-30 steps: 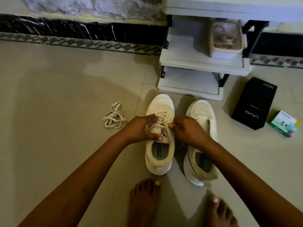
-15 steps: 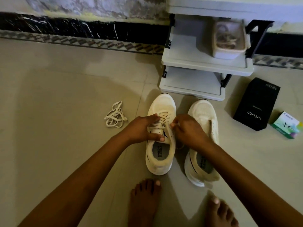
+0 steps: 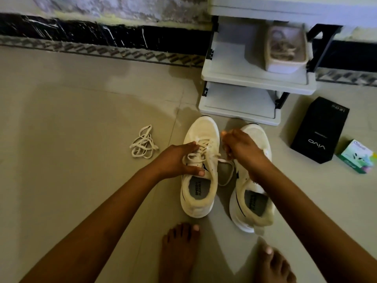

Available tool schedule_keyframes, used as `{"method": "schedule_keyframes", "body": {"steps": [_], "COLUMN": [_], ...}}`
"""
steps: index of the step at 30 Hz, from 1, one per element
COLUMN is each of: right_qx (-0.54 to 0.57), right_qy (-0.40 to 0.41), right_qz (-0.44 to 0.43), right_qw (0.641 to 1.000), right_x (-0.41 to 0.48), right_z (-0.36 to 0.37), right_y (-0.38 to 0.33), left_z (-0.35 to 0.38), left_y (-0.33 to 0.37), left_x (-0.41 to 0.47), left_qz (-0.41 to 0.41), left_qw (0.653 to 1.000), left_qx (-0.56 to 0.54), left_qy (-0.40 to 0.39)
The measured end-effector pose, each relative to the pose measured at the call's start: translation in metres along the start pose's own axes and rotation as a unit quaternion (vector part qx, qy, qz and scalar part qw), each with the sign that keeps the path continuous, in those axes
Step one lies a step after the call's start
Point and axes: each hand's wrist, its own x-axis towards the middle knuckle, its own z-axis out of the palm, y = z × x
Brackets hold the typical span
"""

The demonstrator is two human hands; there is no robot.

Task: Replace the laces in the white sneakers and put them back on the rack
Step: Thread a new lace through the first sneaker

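Note:
Two white sneakers stand side by side on the floor, toes toward the rack. My left hand (image 3: 179, 160) grips the tongue and laced part of the left sneaker (image 3: 201, 172), thumb on its inner edge. My right hand (image 3: 239, 149) hovers over the gap between the shoes, fingers curled round the lace (image 3: 223, 160) that runs out of the left sneaker's eyelets; a slack loop of it lies on the floor between the shoes. The right sneaker (image 3: 252, 203) is partly hidden by my right wrist. A loose bundle of white laces (image 3: 143, 145) lies on the floor to the left.
The grey shoe rack (image 3: 244, 78) stands just beyond the shoes, with a small basket (image 3: 285, 50) holding laces on its shelf. A black phone box (image 3: 320, 129) and a small green box (image 3: 357, 156) lie at the right. My bare feet (image 3: 179, 250) are near the bottom.
My right hand has pulled away from the left sneaker, up and to the right, drawing the lace out. My left hand stays on the shoe. The camera has shifted slightly.

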Motion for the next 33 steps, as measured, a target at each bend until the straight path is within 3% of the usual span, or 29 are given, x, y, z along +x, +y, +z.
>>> {"method": "schedule_keyframes", "body": {"steps": [3, 6, 7, 9, 11, 14, 16, 19, 24, 30, 33], "right_qx": [-0.189, -0.419, -0.444, -0.367, -0.167, 0.001, 0.039, -0.124, -0.389, -0.436, -0.338], "right_qy": [-0.005, -0.042, -0.059, -0.093, -0.103, -0.159, -0.162, -0.091, -0.037, -0.066, -0.094], "right_qz": [-0.054, -0.118, -0.129, -0.133, -0.113, -0.106, -0.08, -0.087, -0.103, -0.117, -0.099], "right_qw": [0.98, 0.899, 0.885, 0.916, 0.974, 0.982, 0.983, 0.984, 0.915, 0.89, 0.931], "right_x": [0.003, 0.007, 0.007, 0.003, -0.002, -0.007, -0.007, -0.001, 0.008, 0.019, 0.022], "right_z": [0.005, 0.009, 0.009, 0.002, -0.01, -0.021, -0.015, -0.014, -0.011, 0.008, 0.0], "right_y": [0.021, 0.034, 0.033, 0.02, 0.001, -0.013, -0.007, 0.007, 0.024, 0.032, 0.025], "left_z": [0.0, 0.001, 0.001, 0.001, -0.001, -0.002, -0.002, -0.002, -0.008, -0.016, -0.018], "left_y": [0.0, -0.001, -0.001, 0.0, 0.001, 0.001, 0.003, 0.003, -0.002, -0.001, 0.003], "left_x": [0.0, 0.001, 0.001, 0.001, 0.0, 0.001, 0.0, 0.001, 0.003, 0.0, -0.003], "left_qz": [0.0, -0.002, -0.002, 0.0, 0.001, -0.004, -0.002, -0.003, -0.031, -0.041, -0.035], "left_qw": [1.0, 1.0, 1.0, 1.0, 1.0, 1.0, 0.999, 1.0, 0.995, 0.983, 0.975], "left_qx": [0.009, 0.013, 0.013, 0.015, 0.026, 0.027, 0.034, 0.021, -0.088, -0.176, -0.217], "left_qy": [0.0, -0.004, -0.005, -0.005, -0.007, -0.006, -0.006, -0.01, -0.031, -0.043, 0.007]}}
